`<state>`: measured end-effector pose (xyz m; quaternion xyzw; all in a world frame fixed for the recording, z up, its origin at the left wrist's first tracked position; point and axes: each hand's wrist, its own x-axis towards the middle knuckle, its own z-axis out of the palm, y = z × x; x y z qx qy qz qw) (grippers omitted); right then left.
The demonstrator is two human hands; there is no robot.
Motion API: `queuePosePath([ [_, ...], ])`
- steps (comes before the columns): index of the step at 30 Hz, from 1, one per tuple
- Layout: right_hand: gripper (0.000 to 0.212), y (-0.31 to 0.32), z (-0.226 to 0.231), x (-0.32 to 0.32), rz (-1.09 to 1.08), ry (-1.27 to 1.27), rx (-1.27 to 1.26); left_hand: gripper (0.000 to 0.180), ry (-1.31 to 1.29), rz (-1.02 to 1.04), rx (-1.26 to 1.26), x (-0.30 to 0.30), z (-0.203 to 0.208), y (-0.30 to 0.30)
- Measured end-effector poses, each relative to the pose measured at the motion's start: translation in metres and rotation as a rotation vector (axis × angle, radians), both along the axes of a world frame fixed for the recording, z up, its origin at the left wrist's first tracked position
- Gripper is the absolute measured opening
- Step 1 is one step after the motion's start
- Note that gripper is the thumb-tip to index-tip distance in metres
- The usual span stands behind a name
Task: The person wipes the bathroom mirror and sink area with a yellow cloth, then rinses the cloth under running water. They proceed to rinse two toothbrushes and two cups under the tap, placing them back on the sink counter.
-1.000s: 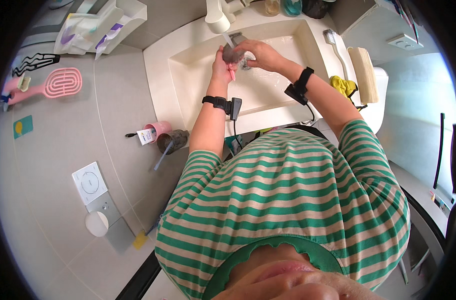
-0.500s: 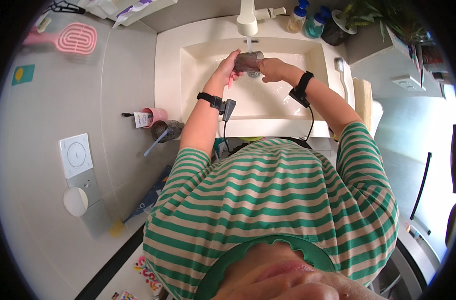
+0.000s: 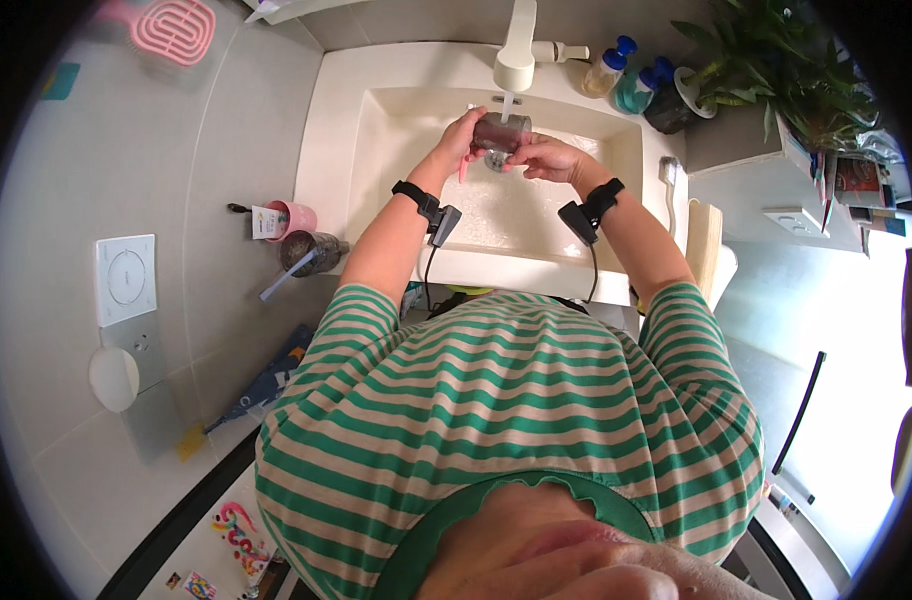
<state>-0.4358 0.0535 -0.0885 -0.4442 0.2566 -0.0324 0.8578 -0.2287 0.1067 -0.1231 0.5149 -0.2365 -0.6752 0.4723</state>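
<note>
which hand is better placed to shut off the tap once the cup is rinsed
Probably the right. The left hand also pinches a pink toothbrush against the dark cup, so it is busier. The right hand only steadies the cup, and the tap's lever sticks out toward that side.

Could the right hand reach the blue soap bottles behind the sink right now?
Probably not yet: the right hand is busy gripping the dark cup under the faucet together with the left hand. Otherwise nothing stands between it and the blue bottles.
</note>
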Motion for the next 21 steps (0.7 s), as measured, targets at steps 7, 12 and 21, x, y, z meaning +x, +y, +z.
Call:
queuePosePath([
  [7, 0.038, 0.01, 0.007, 0.02, 0.678, 0.8, -0.97, 0.039, -0.038, -0.193, 0.299, 0.006, -0.002, -0.002],
  [12, 0.07, 0.009, -0.01, 0.022, 0.317, 0.652, -1.351, 0.038, -0.007, -0.042, 0.249, 0.009, 0.0, -0.002],
  [21, 0.058, 0.005, -0.026, 0.046, -0.782, 0.406, -0.143, 0.057, -0.443, 0.099, -0.492, -0.019, -0.015, 0.017],
])
